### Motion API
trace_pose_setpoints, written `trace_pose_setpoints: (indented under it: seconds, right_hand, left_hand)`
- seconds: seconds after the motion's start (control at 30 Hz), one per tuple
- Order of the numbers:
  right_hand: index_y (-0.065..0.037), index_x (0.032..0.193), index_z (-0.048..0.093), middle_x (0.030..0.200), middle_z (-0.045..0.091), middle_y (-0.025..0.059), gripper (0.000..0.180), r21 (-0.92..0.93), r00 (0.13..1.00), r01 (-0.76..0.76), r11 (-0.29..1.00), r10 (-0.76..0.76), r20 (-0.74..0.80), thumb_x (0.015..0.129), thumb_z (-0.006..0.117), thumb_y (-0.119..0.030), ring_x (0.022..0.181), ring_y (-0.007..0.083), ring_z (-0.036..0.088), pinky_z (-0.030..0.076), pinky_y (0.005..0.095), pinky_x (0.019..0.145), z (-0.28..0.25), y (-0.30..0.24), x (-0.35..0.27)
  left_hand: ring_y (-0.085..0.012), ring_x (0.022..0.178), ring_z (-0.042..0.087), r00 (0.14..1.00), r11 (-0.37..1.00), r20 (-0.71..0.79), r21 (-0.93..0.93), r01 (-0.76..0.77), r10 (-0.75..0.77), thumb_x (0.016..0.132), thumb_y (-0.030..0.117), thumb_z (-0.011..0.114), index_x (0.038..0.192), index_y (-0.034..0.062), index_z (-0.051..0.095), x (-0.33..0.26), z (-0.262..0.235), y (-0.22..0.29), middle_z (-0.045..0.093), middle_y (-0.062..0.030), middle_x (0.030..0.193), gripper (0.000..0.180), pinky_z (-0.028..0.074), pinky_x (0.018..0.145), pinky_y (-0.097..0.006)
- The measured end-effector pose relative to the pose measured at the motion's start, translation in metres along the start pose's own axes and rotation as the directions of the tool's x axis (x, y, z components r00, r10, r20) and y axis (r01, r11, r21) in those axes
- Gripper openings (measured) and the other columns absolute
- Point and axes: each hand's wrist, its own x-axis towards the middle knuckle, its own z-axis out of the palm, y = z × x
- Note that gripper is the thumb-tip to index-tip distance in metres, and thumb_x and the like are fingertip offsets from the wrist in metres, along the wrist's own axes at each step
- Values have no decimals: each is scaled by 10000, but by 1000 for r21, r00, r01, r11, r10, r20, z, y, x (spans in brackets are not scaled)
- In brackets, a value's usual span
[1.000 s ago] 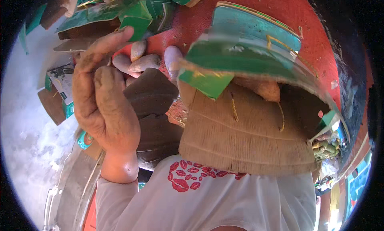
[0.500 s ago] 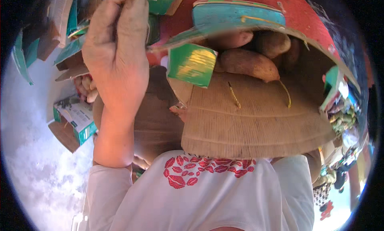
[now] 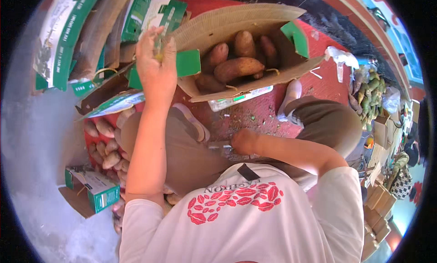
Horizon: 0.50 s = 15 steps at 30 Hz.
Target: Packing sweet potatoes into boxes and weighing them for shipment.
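Squatting on a red floor (image 3: 255, 115) strewn with crumbs and dirt, one person in a white printed shirt and brown trousers, seen from above.

Left hand (image 3: 157, 65): raised toward 11 o'clock, fingers closed around a thin yellowish strip, beside the green flap (image 3: 187, 62) of the open cardboard box (image 3: 236, 21).

Right hand (image 3: 243, 142): low at centre, clenched near the floor; a pale narrow object (image 3: 218, 145) sticks out from it at 9 o'clock, though whether the hand grasps it I cannot tell.

Cardboard box: at 12 o'clock, lying open on the floor, holding several sweet potatoes (image 3: 236, 68), reddish-brown, piled together.

Loose sweet potatoes (image 3: 107, 156): heaped at 9 o'clock beside the person's left knee.

Folded green-and-white cartons (image 3: 68, 30): stacked at 10 o'clock; one small carton (image 3: 93, 192) at 8 o'clock on grey concrete (image 3: 36, 140).

Room edge, 3 o'clock: crumpled white plastic (image 3: 341, 58), a bunch of green produce (image 3: 368, 94), stacked brown boxes (image 3: 380, 204).
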Motion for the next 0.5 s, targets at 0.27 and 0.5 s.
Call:
trace_pose_setpoints:
  seconds: [0.27,0.5]
  right_hand:
    - [3,904,578,817,575,163,168,321,520,-84,943,316,-794,822,586,-143,788,317,579,462,370,701,-180,-11,-166]
    - [3,921,586,841,578,169,176,305,226,-237,922,358,-906,823,584,-143,797,335,577,457,369,704,-209,67,-209]
  left_hand:
    - [-354,1140,441,980,985,96,24,171,-173,750,215,665,1245,20,412,2,23,-20,470,-231,1202,589,347,973,-402]
    - [-340,1181,423,983,978,54,117,171,-178,750,172,643,1297,-2,336,0,29,-9,423,-230,1276,651,329,999,-375]
